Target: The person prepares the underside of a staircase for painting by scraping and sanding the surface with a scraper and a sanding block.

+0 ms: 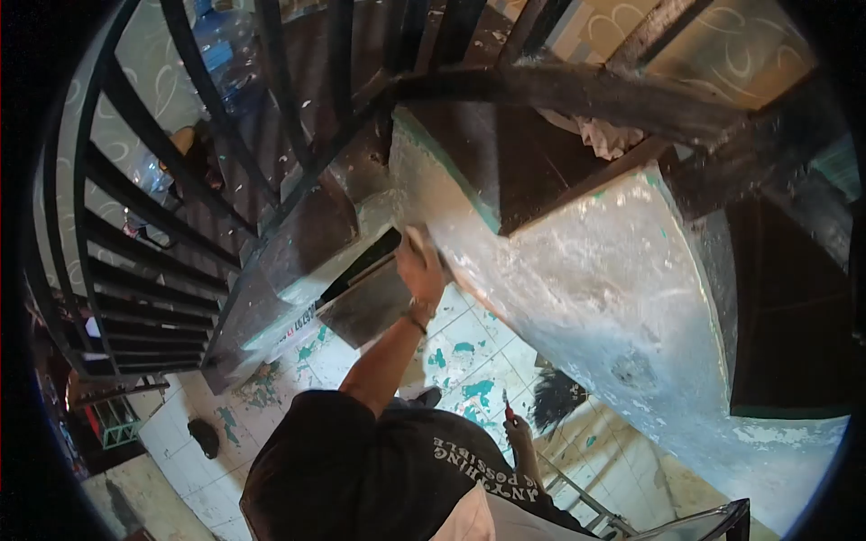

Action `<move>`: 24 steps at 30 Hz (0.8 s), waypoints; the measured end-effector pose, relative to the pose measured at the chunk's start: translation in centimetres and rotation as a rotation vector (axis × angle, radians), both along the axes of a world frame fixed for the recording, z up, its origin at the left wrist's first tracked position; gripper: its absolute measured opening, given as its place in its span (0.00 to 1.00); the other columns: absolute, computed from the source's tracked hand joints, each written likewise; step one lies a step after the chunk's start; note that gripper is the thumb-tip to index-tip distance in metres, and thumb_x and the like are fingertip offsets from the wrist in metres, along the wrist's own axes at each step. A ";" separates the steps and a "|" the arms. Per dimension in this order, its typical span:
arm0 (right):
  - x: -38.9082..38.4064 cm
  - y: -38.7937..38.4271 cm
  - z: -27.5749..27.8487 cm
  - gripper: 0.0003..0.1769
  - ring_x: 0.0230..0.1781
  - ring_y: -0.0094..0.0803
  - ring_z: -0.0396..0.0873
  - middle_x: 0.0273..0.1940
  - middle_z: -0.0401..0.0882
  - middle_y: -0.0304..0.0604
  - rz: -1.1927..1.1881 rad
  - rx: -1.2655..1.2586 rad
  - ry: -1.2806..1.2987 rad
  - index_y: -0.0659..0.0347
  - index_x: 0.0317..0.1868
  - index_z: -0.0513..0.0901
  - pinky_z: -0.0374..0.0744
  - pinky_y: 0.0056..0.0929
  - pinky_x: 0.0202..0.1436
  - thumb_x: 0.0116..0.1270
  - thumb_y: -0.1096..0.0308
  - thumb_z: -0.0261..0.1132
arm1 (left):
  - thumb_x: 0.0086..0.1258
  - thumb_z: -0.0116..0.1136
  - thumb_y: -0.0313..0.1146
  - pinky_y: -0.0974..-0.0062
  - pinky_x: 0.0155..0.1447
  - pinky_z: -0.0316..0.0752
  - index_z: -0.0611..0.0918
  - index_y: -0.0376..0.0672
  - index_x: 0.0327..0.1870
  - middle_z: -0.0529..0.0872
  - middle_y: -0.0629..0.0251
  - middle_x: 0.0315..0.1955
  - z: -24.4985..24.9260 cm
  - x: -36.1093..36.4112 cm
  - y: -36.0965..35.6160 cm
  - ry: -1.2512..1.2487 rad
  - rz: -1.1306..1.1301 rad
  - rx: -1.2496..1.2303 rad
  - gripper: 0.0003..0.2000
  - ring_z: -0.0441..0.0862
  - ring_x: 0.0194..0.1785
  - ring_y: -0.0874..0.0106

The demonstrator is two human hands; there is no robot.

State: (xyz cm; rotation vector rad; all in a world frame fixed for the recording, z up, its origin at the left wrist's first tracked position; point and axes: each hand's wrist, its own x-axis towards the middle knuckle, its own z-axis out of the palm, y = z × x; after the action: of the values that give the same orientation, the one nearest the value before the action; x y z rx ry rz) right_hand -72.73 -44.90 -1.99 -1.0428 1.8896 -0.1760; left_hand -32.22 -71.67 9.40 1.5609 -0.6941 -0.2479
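Observation:
My left hand [420,269] reaches up to the staircase, its fingers wrapped against the plastered stair edge [410,203] beside a dark narrow gap. A band circles that wrist. Lower down, my right hand [520,436] is closed round a small tool with a red handle [509,414] and a thin, light-coloured tip pointing up. The stair's side wall [595,270] is patchy grey and white, with green paint along its stepped edge. A brown panel [361,307] lies below my left hand.
Dark metal railings [167,144] curve across the left and top. Green paint flakes [478,390] litter the tiled floor [347,356]. A black bristly thing [557,399] is beneath the stair wall, near a metal ladder [586,498]. Large clear bottles [225,59] stand behind the railings.

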 end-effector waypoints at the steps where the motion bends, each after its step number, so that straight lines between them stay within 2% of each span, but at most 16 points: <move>1: 0.8 -0.7 0.1 0.20 0.19 0.27 0.78 0.24 0.80 0.39 0.054 -0.036 0.046 0.65 0.52 0.83 0.76 0.29 0.22 0.64 0.61 0.67 | 0.71 0.55 0.50 0.50 0.68 0.63 0.66 0.28 0.69 0.75 0.39 0.57 -0.2 -0.5 0.3 -0.035 0.002 0.033 0.36 0.72 0.60 0.43; 2: 1.4 -1.0 0.4 0.21 0.19 0.27 0.78 0.24 0.80 0.39 0.105 -0.059 0.094 0.65 0.53 0.82 0.76 0.30 0.22 0.64 0.61 0.67 | 0.71 0.55 0.50 0.50 0.67 0.64 0.66 0.28 0.69 0.75 0.39 0.56 -0.6 -0.7 0.2 -0.068 0.000 0.078 0.36 0.72 0.59 0.43; 4: 1.7 0.2 0.7 0.22 0.19 0.28 0.78 0.25 0.81 0.41 0.059 0.030 0.089 0.64 0.55 0.82 0.77 0.30 0.22 0.64 0.61 0.67 | 0.72 0.54 0.51 0.49 0.67 0.63 0.66 0.28 0.69 0.74 0.38 0.57 2.8 0.2 0.0 -0.020 -0.083 -0.034 0.35 0.72 0.59 0.44; 6: 2.2 0.1 1.0 0.22 0.19 0.28 0.78 0.25 0.81 0.41 -0.002 0.101 0.058 0.64 0.55 0.82 0.76 0.31 0.21 0.63 0.62 0.67 | 0.73 0.52 0.51 0.50 0.67 0.63 0.66 0.27 0.69 0.72 0.36 0.59 2.9 2.2 -2.5 -0.219 -0.009 -0.166 0.35 0.71 0.60 0.44; 8: 2.7 0.5 1.4 0.22 0.18 0.28 0.77 0.25 0.81 0.41 0.004 0.141 0.086 0.65 0.55 0.82 0.76 0.31 0.20 0.64 0.62 0.67 | 0.74 0.52 0.52 0.52 0.69 0.62 0.65 0.25 0.69 0.71 0.35 0.61 2.0 3.9 -3.7 -0.097 -0.060 -0.187 0.36 0.70 0.62 0.42; 10: 3.2 0.8 1.9 0.22 0.17 0.26 0.76 0.24 0.79 0.40 -0.015 0.146 0.075 0.65 0.56 0.81 0.74 0.30 0.19 0.64 0.63 0.67 | 0.75 0.51 0.52 0.52 0.70 0.62 0.64 0.23 0.69 0.71 0.34 0.60 -0.6 4.2 -4.0 0.109 0.018 0.015 0.37 0.69 0.63 0.40; 12: 3.5 1.0 1.2 0.21 0.17 0.25 0.75 0.23 0.79 0.39 -0.035 0.158 0.055 0.64 0.55 0.81 0.74 0.30 0.18 0.64 0.63 0.67 | 0.74 0.52 0.53 0.50 0.70 0.61 0.64 0.22 0.70 0.72 0.34 0.59 -2.4 3.9 -2.8 0.148 -0.041 0.023 0.38 0.68 0.64 0.40; 14: 2.9 0.5 -0.2 0.20 0.16 0.24 0.74 0.23 0.79 0.39 -0.060 0.170 0.047 0.64 0.54 0.82 0.73 0.29 0.18 0.64 0.63 0.67 | 0.74 0.53 0.51 0.51 0.70 0.61 0.64 0.22 0.69 0.72 0.36 0.58 -1.3 3.1 -2.3 0.141 -0.128 -0.122 0.37 0.70 0.62 0.41; 15: 2.5 0.5 -1.2 0.20 0.16 0.24 0.74 0.23 0.79 0.39 -0.025 0.142 0.040 0.64 0.53 0.82 0.72 0.29 0.18 0.64 0.63 0.67 | 0.73 0.55 0.48 0.51 0.69 0.63 0.65 0.22 0.68 0.72 0.37 0.58 -0.5 3.1 -2.8 0.015 -0.142 -0.259 0.36 0.71 0.60 0.42; 16: 2.2 1.4 -1.5 0.19 0.16 0.23 0.73 0.22 0.78 0.38 0.010 0.123 0.033 0.63 0.53 0.82 0.72 0.28 0.17 0.64 0.63 0.67 | 0.73 0.55 0.48 0.51 0.69 0.63 0.65 0.22 0.68 0.72 0.37 0.58 0.9 3.8 -2.7 0.021 -0.143 -0.240 0.36 0.71 0.60 0.42; 18: 3.4 -0.1 0.3 0.17 0.15 0.23 0.73 0.21 0.77 0.37 -0.004 0.114 0.053 0.63 0.51 0.82 0.72 0.27 0.17 0.65 0.64 0.66 | 0.72 0.55 0.45 0.51 0.67 0.65 0.66 0.22 0.67 0.73 0.37 0.57 3.5 5.2 -3.8 -0.209 -0.054 -0.154 0.33 0.72 0.58 0.43; 20: 4.1 -1.4 0.1 0.17 0.15 0.24 0.73 0.21 0.77 0.37 0.008 0.053 0.078 0.63 0.51 0.82 0.72 0.27 0.17 0.65 0.64 0.65 | 0.74 0.53 0.47 0.50 0.66 0.66 0.65 0.24 0.68 0.73 0.36 0.58 -1.0 6.1 -4.3 -0.163 -0.060 -0.177 0.33 0.71 0.60 0.42; 21: 4.3 -1.9 0.2 0.18 0.15 0.24 0.73 0.22 0.77 0.38 -0.002 0.046 0.036 0.63 0.51 0.82 0.73 0.28 0.18 0.64 0.62 0.65 | 0.75 0.51 0.48 0.49 0.66 0.66 0.65 0.24 0.68 0.73 0.36 0.58 -4.9 6.0 -3.7 0.124 -0.106 -0.007 0.33 0.71 0.61 0.41; 22: 3.7 -2.1 -0.1 0.18 0.15 0.24 0.73 0.22 0.77 0.38 -0.002 0.035 0.046 0.63 0.51 0.82 0.73 0.28 0.18 0.64 0.62 0.65 | 0.76 0.49 0.49 0.49 0.66 0.65 0.65 0.25 0.69 0.73 0.35 0.59 -4.7 5.7 -3.1 0.417 -0.151 0.151 0.33 0.71 0.62 0.41; 23: 3.2 -2.4 -0.6 0.21 0.19 0.30 0.78 0.24 0.81 0.44 0.098 -0.031 0.105 0.62 0.54 0.82 0.76 0.32 0.21 0.64 0.60 0.65 | 0.77 0.47 0.52 0.49 0.66 0.65 0.65 0.25 0.69 0.72 0.34 0.60 -4.5 4.3 -2.0 0.192 -0.087 0.198 0.34 0.71 0.63 0.40; 24: 2.8 -2.2 -1.2 0.24 0.22 0.36 0.83 0.27 0.84 0.50 0.196 -0.085 0.162 0.61 0.57 0.81 0.79 0.36 0.24 0.63 0.58 0.65 | 0.77 0.47 0.52 0.49 0.66 0.65 0.65 0.25 0.69 0.72 0.34 0.60 -3.1 3.6 -2.1 0.197 -0.088 0.200 0.34 0.71 0.63 0.40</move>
State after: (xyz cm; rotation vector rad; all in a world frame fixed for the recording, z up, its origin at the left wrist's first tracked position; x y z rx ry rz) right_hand -69.91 -47.07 -3.15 -1.3274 1.9234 -0.0603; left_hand -28.63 -73.78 6.33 1.6701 -0.5969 -0.5436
